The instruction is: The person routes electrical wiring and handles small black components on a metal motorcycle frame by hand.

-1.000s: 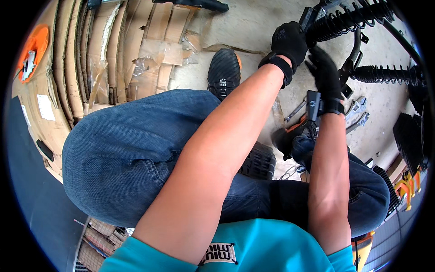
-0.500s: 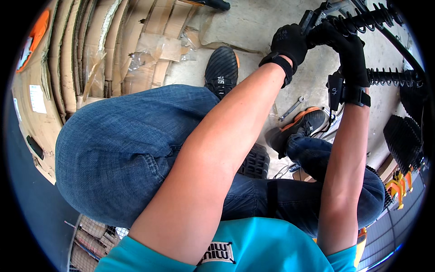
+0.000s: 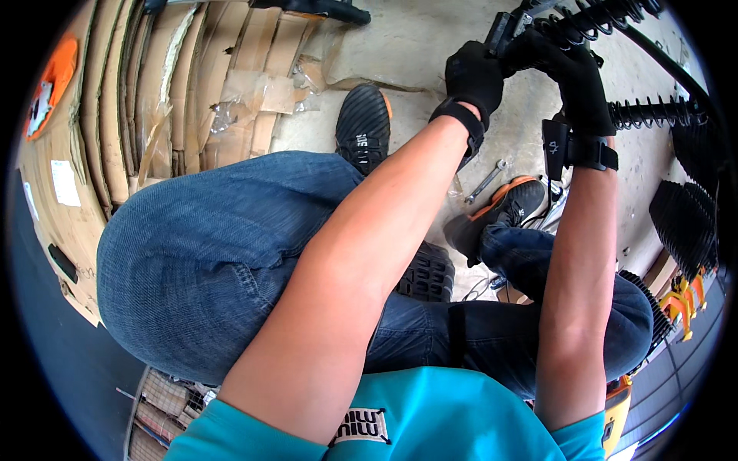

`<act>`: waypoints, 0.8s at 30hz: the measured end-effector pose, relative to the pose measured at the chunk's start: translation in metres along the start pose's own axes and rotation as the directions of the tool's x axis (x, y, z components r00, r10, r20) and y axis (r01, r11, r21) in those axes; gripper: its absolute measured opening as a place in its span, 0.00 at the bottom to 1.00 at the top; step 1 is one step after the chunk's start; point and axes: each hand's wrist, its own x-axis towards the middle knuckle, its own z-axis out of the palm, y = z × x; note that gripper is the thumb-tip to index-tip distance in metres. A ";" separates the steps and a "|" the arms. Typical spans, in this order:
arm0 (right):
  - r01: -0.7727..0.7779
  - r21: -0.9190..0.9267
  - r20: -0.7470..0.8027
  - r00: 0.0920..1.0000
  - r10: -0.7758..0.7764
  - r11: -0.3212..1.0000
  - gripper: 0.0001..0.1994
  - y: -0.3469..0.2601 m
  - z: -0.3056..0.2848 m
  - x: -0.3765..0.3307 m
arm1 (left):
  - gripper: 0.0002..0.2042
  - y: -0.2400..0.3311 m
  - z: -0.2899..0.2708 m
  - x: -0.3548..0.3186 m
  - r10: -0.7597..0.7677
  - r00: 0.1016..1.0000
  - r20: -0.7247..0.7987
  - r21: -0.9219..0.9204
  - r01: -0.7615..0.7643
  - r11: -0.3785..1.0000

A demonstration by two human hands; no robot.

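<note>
Both my hands wear black gloves and reach out to the upper right, close together at a metal frame. My left hand (image 3: 473,77) is closed at a dark block-shaped part (image 3: 500,32), its fingertips hidden from me. Beside it my right hand (image 3: 582,86) bends over with its fingers curled inward, below a black coil-spring shock absorber (image 3: 596,21). What the right fingers grip is hidden. A second coil spring (image 3: 653,114) extends to the right of my right wrist, which carries a small black device (image 3: 555,150) on a strap.
A combination wrench (image 3: 486,181) lies on the concrete floor beside my shoe (image 3: 507,203). Flattened cardboard (image 3: 254,100) is stacked at the left, with an orange object (image 3: 55,84) on it. A black ribbed part (image 3: 684,219) and yellow parts (image 3: 680,303) are at the right.
The view has shifted slightly, so hands, springs and frame appear a little further left and higher. Both hands keep nearly the same pose at the frame.
</note>
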 end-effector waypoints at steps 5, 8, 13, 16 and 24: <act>-0.067 0.083 -0.054 0.996 0.071 0.994 0.18 -0.014 0.010 -0.013 | 0.10 0.004 -0.016 -0.007 0.114 0.993 0.009 0.027 -0.114 0.993; -0.045 0.222 -0.047 0.997 0.056 0.974 0.19 0.002 0.008 -0.028 | 0.09 0.000 -0.017 -0.009 0.209 0.978 -0.023 0.103 -0.206 0.973; -0.430 0.564 -0.031 0.842 0.538 0.705 0.17 0.048 0.020 -0.053 | 0.11 -0.004 -0.018 0.005 0.350 0.933 0.087 0.341 -0.358 0.869; -0.390 0.580 -0.081 0.846 0.527 0.715 0.18 0.052 0.049 -0.055 | 0.10 -0.003 -0.025 0.010 0.317 0.933 0.170 0.319 -0.357 0.878; -0.339 0.483 -0.199 0.855 0.479 0.807 0.19 0.046 0.066 -0.048 | 0.11 0.001 -0.023 0.009 0.271 0.932 0.241 0.325 -0.340 0.882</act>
